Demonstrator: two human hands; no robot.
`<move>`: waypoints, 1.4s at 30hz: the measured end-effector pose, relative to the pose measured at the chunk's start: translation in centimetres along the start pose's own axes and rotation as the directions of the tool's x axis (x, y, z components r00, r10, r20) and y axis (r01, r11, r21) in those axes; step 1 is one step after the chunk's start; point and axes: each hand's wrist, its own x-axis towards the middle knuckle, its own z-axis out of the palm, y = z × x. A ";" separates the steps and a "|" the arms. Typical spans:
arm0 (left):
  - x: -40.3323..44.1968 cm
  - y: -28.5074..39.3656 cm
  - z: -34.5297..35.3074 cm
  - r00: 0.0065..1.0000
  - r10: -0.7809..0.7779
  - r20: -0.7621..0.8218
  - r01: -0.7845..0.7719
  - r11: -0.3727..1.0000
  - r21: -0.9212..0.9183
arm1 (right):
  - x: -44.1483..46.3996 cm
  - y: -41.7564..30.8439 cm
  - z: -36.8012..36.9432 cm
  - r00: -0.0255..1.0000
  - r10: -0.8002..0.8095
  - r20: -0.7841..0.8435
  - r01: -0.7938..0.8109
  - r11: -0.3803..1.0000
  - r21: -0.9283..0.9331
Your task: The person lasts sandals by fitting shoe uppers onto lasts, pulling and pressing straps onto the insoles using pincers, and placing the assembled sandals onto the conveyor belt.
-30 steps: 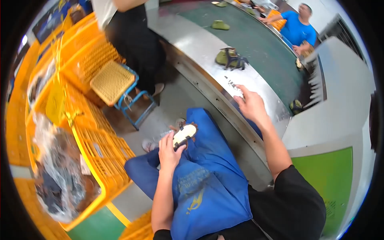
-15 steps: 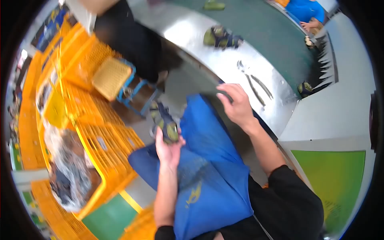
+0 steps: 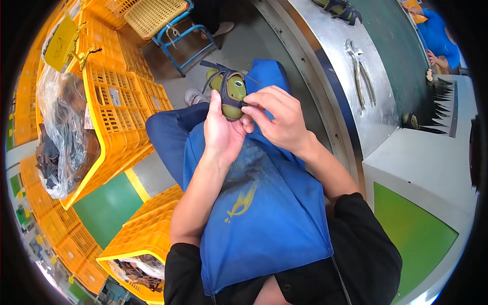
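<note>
Left hand (image 3: 222, 133) cradles a green shoe form (image 3: 237, 92); right hand (image 3: 279, 119) pinches its dark strap (image 3: 233, 103).
Held over the far end of the apron (image 3: 269, 218), the form points outward, leaning left; right thumb and forefinger press the strap at its near, right side. Pliers (image 3: 356, 61) lie on the bench (image 3: 333, 46), nearer the right hand.
</note>
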 end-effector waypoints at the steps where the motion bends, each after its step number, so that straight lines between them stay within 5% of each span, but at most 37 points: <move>1: 0.1 -0.1 -0.2 1.000 0.002 -0.001 -0.002 1.000 -0.006 | 0.0 0.0 0.1 1.000 -0.002 0.006 0.002 1.000 0.000; 13: 0.1 0.1 -1.3 0.997 0.037 -0.067 -0.039 0.999 -0.029 | -0.6 0.4 1.3 0.999 -0.049 -0.004 0.049 0.999 -0.018; 15: 0.2 0.5 -1.4 1.000 0.016 -0.003 -0.016 1.000 -0.023 | -0.2 0.4 0.6 0.981 0.190 0.042 -0.195 0.951 0.242; 18: -0.3 0.9 -0.8 1.000 -0.023 0.018 0.022 0.999 0.027 | 1.1 2.2 -0.4 0.891 0.432 -0.142 -0.383 0.881 0.276; 20: -0.9 0.8 -0.5 0.996 -0.065 0.055 0.061 0.995 0.074 | 3.2 3.9 -1.0 0.892 0.378 -0.250 -0.335 0.921 0.197; 22: -0.9 0.3 -1.5 0.968 -0.124 0.217 0.099 0.988 0.122 | 3.7 6.8 -1.0 0.871 0.487 -0.069 -0.430 0.821 0.376; 23: -1.3 0.1 -1.2 0.972 -0.145 0.185 0.113 0.978 0.176 | 3.6 7.9 -1.2 0.854 0.497 0.153 -0.486 0.658 0.575; 26: -0.6 -0.7 -3.3 0.901 -0.221 0.374 0.179 0.973 0.145 | 5.1 6.9 -1.9 0.746 0.480 0.461 -0.659 0.438 0.612; 33: -0.4 -0.8 -4.2 0.910 -0.161 0.381 0.131 0.986 0.104 | 5.5 7.3 -1.3 0.783 0.443 0.437 -0.611 0.414 0.674; 36: 0.7 -1.0 -4.5 0.912 -0.119 0.394 0.069 0.988 0.139 | 7.0 7.7 -3.6 0.851 0.474 0.225 -0.474 0.509 0.719; 38: 0.8 -0.8 -3.9 0.888 -0.045 0.458 0.008 0.997 0.082 | 8.9 9.7 -6.3 0.834 0.519 -0.185 -0.218 0.619 0.755; 40: 2.3 -1.1 -6.3 0.957 0.020 0.289 -0.099 0.960 0.261 | 11.5 11.0 -11.3 0.563 0.648 -0.513 -0.087 0.664 0.742; 42: 3.7 -1.5 -10.0 0.992 0.037 0.122 -0.076 0.941 0.329 | 12.9 15.4 -16.9 0.351 0.651 -0.673 0.002 0.718 0.696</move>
